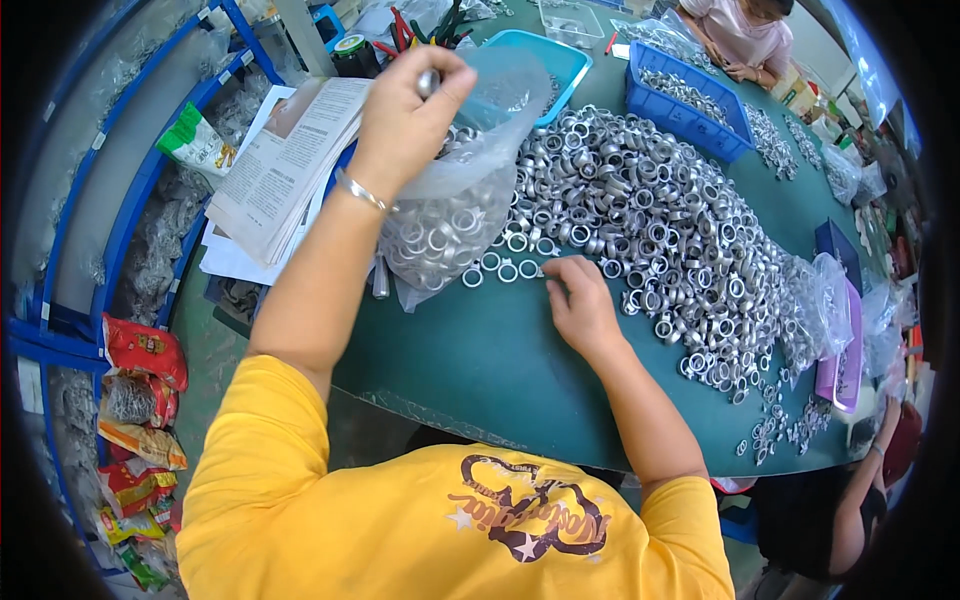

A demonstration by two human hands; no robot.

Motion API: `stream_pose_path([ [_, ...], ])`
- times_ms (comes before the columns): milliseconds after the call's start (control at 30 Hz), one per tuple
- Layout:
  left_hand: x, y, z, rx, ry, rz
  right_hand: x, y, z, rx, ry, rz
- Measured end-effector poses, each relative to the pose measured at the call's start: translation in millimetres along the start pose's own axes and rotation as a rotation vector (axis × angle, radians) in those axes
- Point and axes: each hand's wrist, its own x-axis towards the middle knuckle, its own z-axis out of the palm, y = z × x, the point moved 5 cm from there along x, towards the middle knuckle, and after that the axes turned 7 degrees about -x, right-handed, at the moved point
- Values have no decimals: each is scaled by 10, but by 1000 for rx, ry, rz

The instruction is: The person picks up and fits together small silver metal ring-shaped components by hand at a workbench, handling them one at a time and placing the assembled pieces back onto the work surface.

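My left hand [408,120] is raised above a clear plastic bag [515,115], its fingers closed around a small shiny metal piece [428,83] that looks like a ring seen edge-on. Inside the bag lie many metal rings [440,235], partly blurred by the plastic. My right hand [585,308] rests low over the green table, fingers bent and somewhat apart, the fingertips beside a few loose metal rings [508,271]. Beyond and to the right of it spreads a large heap of silver metal rings [650,210], each with a small lug.
A light-blue tray [575,65] and a blue crate [738,143] of metal parts stand behind the heap. Newspapers [290,165] lie at the left, near blue shelving [110,135]. Pliers [400,32] stand at the back. A purple tray [850,355] sits right; two other people are nearby.
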Motion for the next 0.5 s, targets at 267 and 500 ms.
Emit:
stream_pose_path([
  [267,-484,449,101,214,149,401,-104,68,31,-290,-116,-50],
  [500,-1818,-385,684,-555,-297,-701,-367,-100,-243,486,-94,99],
])
